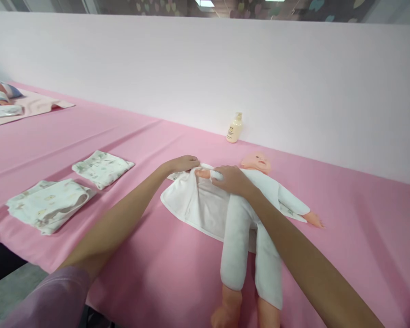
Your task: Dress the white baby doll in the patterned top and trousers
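A baby doll with a white cloth body lies face up, its head away from me and its feet toward me. Under it a white baby shirt is spread open, its patterned outside showing at the edges. My left hand is closed on the shirt near its sleeve, just beyond the doll's small hand. With its fingers wrapped round the doll's forearm, my right hand rests above the doll's torso. The doll's other arm stretches out to the right over the shirt's edge.
Two folded patterned baby garments, a nearer one and a farther one, lie left on the pink cloth. A pump bottle stands by the white wall. Another doll lies on a mat at far left.
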`<state>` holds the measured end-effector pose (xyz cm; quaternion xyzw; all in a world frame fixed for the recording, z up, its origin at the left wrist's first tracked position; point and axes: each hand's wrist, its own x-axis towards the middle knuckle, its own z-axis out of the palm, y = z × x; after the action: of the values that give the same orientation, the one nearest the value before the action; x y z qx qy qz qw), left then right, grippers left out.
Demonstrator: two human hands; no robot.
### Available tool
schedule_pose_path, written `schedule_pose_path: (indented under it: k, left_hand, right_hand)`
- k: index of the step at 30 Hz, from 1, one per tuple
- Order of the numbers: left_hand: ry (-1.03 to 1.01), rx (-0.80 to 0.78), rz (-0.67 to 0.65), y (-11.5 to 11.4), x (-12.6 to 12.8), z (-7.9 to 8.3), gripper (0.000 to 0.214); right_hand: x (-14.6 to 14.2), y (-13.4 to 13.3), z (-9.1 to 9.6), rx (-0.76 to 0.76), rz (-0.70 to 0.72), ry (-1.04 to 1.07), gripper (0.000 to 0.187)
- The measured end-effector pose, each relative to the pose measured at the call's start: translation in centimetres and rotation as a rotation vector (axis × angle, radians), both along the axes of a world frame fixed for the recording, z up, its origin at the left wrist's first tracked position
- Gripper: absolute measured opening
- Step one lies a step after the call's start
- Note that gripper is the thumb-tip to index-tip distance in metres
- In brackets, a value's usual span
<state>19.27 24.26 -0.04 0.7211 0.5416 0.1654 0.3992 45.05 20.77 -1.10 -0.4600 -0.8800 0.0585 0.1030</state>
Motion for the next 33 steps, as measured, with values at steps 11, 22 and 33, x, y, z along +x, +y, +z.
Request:
schedule_pose_path:
  k: [11,22,33]
  left_hand:
    - [0.189,0.220,0.027,-1.0,1.4,0.1,0.022]
    - [0.382,0.332,0.033,-0.7,2.7,-1.8,0.035]
    - [0.383,0.466,0.012,-0.5,3.5,-3.0,0.036]
  right_hand:
    - [2.3,-1.5,2.3,0.147,-0.057,0.267,0.030]
    - [21.0,-6.7,0.2,-0.045,-0.363,0.048,0.067]
    - [18.1,-6.1,-1.2,0.200,-0.334,0.068,0.049]
